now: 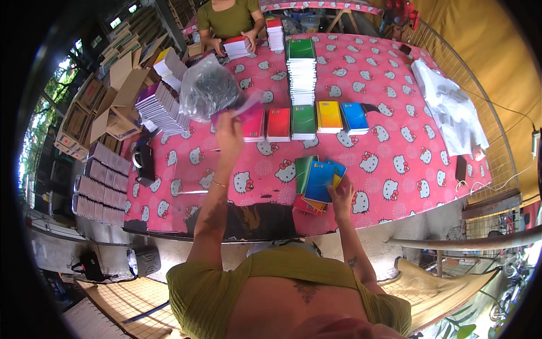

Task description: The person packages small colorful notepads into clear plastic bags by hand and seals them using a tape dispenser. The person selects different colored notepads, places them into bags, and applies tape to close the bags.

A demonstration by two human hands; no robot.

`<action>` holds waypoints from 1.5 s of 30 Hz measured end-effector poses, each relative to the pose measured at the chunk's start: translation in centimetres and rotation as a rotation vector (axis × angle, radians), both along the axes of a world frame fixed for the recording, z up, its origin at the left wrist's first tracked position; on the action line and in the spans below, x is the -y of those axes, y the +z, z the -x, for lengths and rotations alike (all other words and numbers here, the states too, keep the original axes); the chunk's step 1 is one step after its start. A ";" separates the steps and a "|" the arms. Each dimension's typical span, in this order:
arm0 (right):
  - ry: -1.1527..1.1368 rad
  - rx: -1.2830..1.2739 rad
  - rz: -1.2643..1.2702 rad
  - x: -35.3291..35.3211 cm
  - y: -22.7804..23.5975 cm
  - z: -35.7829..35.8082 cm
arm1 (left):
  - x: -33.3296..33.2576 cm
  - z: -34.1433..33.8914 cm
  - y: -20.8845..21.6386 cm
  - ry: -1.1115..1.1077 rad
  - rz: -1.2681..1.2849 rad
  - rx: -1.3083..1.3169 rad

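1. Fanned pile of small notebooks with blue, green, yellow and red covers (317,179) lies on the pink cartoon-cat tablecloth (257,164), near the edge closest to the person, a blue cover uppermost.
2. The right hand (341,198) grips the pile's right edge, thumb on the top blue cover and fingers bent at the side.
3. The left hand (228,134) reaches farther across, its fingers at a purple-covered notebook (248,113); motion blur means I cannot tell whether they are closed on it.
4. Just beyond the pile stands a row of short stacks: pink (254,127), red (278,124), green (303,121), yellow (328,116), blue (355,118). A tall green-topped stack of white-edged notebooks (301,73) rises behind the green one.
5. A clear plastic bag with dark contents (208,85) sits beyond the left hand.
6. Across the table, a co-worker's two hands hold a red-topped notebook stack (237,48).
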State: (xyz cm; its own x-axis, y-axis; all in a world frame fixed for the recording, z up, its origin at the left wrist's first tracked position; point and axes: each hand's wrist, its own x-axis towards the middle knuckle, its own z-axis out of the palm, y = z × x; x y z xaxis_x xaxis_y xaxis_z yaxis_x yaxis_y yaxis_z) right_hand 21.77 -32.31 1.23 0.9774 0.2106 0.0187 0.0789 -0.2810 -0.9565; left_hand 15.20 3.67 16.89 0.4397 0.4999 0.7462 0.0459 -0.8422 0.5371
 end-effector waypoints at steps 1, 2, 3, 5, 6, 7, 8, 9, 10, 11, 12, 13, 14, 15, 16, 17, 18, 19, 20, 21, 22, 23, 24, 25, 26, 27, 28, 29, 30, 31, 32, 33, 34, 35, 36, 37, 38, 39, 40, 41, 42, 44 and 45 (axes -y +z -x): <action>-0.027 -0.147 -0.107 0.0 0.5 0.2 | 2.2 -0.7 0.8 -0.126 -0.074 0.035; -0.045 -0.296 -0.211 -0.3 1.0 0.3 | 4.5 -1.7 0.6 -0.336 0.078 -0.010; -0.043 -0.347 -0.294 -0.6 1.2 0.2 | 6.8 -3.0 -0.2 -0.537 0.084 -0.062; -0.043 -0.456 -0.454 -0.8 1.5 0.0 | 10.7 -5.5 -2.3 -0.816 -0.151 -0.527; -0.023 -0.495 -0.448 -0.8 1.7 0.0 | 13.1 -5.9 -4.0 -0.798 -0.240 -0.566; -0.008 -0.535 -0.441 -0.6 1.8 0.1 | 15.1 -5.5 -5.7 -0.785 -0.328 -0.608; -0.009 -0.566 -0.436 0.0 2.0 -0.2 | 15.8 -4.6 -6.9 -0.666 -0.228 -0.580; -0.033 -0.590 -0.374 0.7 2.6 -0.5 | 16.4 -4.1 -7.9 -0.553 -0.130 -0.542; -0.045 -0.616 -0.316 0.7 3.6 -0.8 | 16.7 -3.5 -8.9 -0.429 -0.034 -0.505; -0.030 -0.648 -0.257 0.0 4.4 -0.8 | 16.0 -2.7 -11.7 -0.317 0.135 -0.571; 0.095 -0.687 -0.237 0.0 3.8 -1.8 | 16.0 -2.7 -15.4 -0.241 0.322 -0.639; 0.263 -0.737 -0.238 -1.0 3.3 -3.0 | 15.6 -1.5 -16.2 -0.263 0.513 -0.657; 0.285 -0.739 -0.270 -1.1 2.8 -3.3 | 16.4 -1.5 -15.5 -0.310 0.712 -0.679; 0.308 -0.745 -0.299 -1.2 2.4 -3.3 | 17.1 -2.0 -14.7 -0.499 0.936 -0.640; 0.263 -0.704 -0.361 -3.1 3.0 -1.9 | 17.1 -1.7 -14.4 -0.609 1.053 -0.584; 0.227 -0.658 -0.418 -4.3 3.9 -1.0 | 16.9 -1.3 -14.4 -0.709 1.175 -0.522; 0.260 -0.641 -0.436 -4.5 5.2 -0.7 | 16.4 -0.7 -15.1 -0.753 1.188 -0.465; 0.279 -0.622 -0.455 -4.1 6.4 -0.7 | 16.3 0.3 -15.0 -0.782 1.131 -0.443; 0.297 -0.602 -0.476 -3.5 6.9 -0.9 | 16.2 1.2 -14.7 -0.812 1.072 -0.423; 0.342 -0.720 -0.537 -1.9 6.2 -1.7 | 16.7 2.6 -12.4 -0.840 0.940 -0.442; 0.411 -0.834 -0.597 -0.5 5.7 -2.8 | 16.9 3.8 -10.2 -0.848 0.801 -0.444; 0.507 -0.949 -0.649 -0.1 5.6 -3.6 | 17.0 5.2 -9.5 -0.817 0.404 -0.462; 0.546 -1.017 -0.608 -0.3 6.1 -3.7 | 17.3 6.8 -9.3 -0.753 0.012 -0.478; 0.582 -1.089 -0.563 -0.4 7.3 -3.4 | 17.2 7.8 -9.2 -0.670 -0.372 -0.494; 0.626 -1.158 -0.518 -0.7 8.2 -3.1 | 16.9 7.5 -8.8 -0.751 -0.420 -0.473; 0.673 -1.142 -0.513 -0.7 8.3 -2.7 | 17.0 6.6 -8.4 -0.834 -0.467 -0.454; 0.726 -1.115 -0.510 -0.6 8.2 -2.5 | 16.7 5.7 -7.8 -0.912 -0.523 -0.432; 0.778 -1.084 -0.502 -0.6 8.2 -2.4 | 16.4 5.3 -7.3 -0.945 -0.393 -0.389; 0.686 -0.905 -0.633 -1.1 8.2 -2.1 | 16.3 5.2 -7.0 -0.978 -0.264 -0.342; 0.585 -0.720 -0.757 -1.3 8.3 -1.8 | 16.4 5.0 -6.7 -1.018 -0.135 -0.281; 0.601 -0.548 -0.777 -1.6 8.3 -1.3 | 16.6 5.3 -6.6 -0.971 0.105 -0.343; 0.609 -0.371 -0.798 -2.3 8.5 -1.2 | 16.4 5.1 -7.0 -0.949 0.349 -0.343; 0.735 -0.210 -0.709 -2.8 8.5 -0.4 | 16.3 5.2 -8.2 -0.915 0.604 -0.339; 0.838 -0.052 -0.624 -2.9 8.2 0.5 | 16.2 5.4 -9.0 -0.882 0.864 -0.343; 0.841 -0.140 -0.679 -3.4 6.8 0.9 | 15.8 5.6 -9.7 -0.875 0.823 -0.351; 0.766 -0.184 -0.609 -3.6 4.5 1.6 | 16.1 6.2 -10.2 -0.829 0.837 -0.335; 0.688 -0.214 -0.535 -3.3 1.7 2.4 | 16.6 6.7 -10.8 -0.792 0.844 -0.313; 0.610 -0.227 -0.466 -3.5 -0.3 2.5 | 17.5 6.7 -11.2 -0.762 0.839 -0.284; 0.520 -0.162 -0.512 -4.8 -1.3 3.2 | 17.6 6.6 -14.2 -0.742 0.656 -0.221; 0.405 -0.125 -0.552 -5.2 -2.2 4.4 | 17.8 6.5 -14.6 -0.714 0.673 -0.226; 0.365 -0.037 -0.510 -5.5 -2.7 3.9 | 18.2 6.2 -15.0 -0.688 0.688 -0.232; 0.401 -0.111 -0.597 -6.7 -0.5 3.2 | 18.2 5.7 -15.0 -0.588 0.607 -0.190; 0.386 -0.161 -0.627 -6.6 0.7 3.3 | 17.7 5.6 -13.7 -0.613 0.668 -0.197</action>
